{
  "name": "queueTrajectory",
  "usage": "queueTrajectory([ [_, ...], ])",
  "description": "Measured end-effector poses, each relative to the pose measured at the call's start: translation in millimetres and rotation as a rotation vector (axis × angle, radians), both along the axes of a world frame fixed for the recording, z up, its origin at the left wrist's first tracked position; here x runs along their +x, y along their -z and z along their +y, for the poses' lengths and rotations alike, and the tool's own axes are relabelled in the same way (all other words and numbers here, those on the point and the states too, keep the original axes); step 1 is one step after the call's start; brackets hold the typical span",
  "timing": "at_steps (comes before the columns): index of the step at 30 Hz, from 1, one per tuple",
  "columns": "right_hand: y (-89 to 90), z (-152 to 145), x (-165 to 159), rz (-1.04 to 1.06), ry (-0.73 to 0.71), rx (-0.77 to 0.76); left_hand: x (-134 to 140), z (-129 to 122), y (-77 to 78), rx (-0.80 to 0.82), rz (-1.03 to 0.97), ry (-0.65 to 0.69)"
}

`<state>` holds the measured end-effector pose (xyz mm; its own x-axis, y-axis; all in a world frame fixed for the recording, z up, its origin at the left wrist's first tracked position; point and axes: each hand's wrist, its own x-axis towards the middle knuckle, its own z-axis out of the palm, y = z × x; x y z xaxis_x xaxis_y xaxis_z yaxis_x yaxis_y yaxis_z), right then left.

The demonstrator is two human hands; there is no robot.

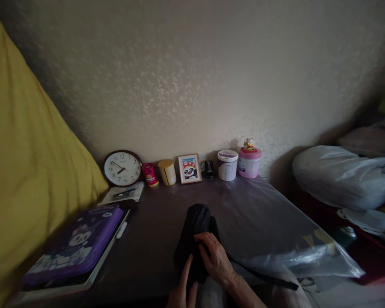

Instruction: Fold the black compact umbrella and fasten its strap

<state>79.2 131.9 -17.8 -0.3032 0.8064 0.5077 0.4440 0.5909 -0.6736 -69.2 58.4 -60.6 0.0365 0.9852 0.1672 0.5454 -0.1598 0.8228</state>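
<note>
A black folded cloth bundle (192,226) with a long thin strap (269,278) lies at the front of the table, close to my body. Its exact kind is hard to make out in the dim light. My right hand (216,261) is closed on its upper right side, thumb and fingers bent together on the cloth. Lower down, my left hand (182,288) grips the near left side of the bundle, with one finger reaching up along it. The picture's bottom edge cuts off part of this hand. From beneath my right wrist the strap trails off to the right.
Along the wall stand a round clock (122,168), a red can (150,175), a yellow tub (167,172), a framed panda picture (190,168), and white (227,165) and pink tubs (249,164). A purple case (80,244) lies left by a yellow curtain (35,149). Plastic sheeting covers the table (244,214).
</note>
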Motion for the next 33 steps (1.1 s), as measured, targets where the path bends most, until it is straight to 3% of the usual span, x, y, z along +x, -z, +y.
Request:
queueTrajectory([
  [6,0.8,23,3,-0.007,0.056,-0.032,0,2,10.7,-0.001,0.004,0.016],
  [17,0.5,95,23,0.011,0.288,-0.186,1,1,-1.1,-0.101,0.016,0.033],
  [24,15.4,84,49,0.008,0.528,-0.372,-1,1,5.4,-0.073,-0.045,0.013],
  [33,11.8,76,47,-0.092,0.529,-0.535,0,0,3.6,-0.061,-0.054,-0.004],
])
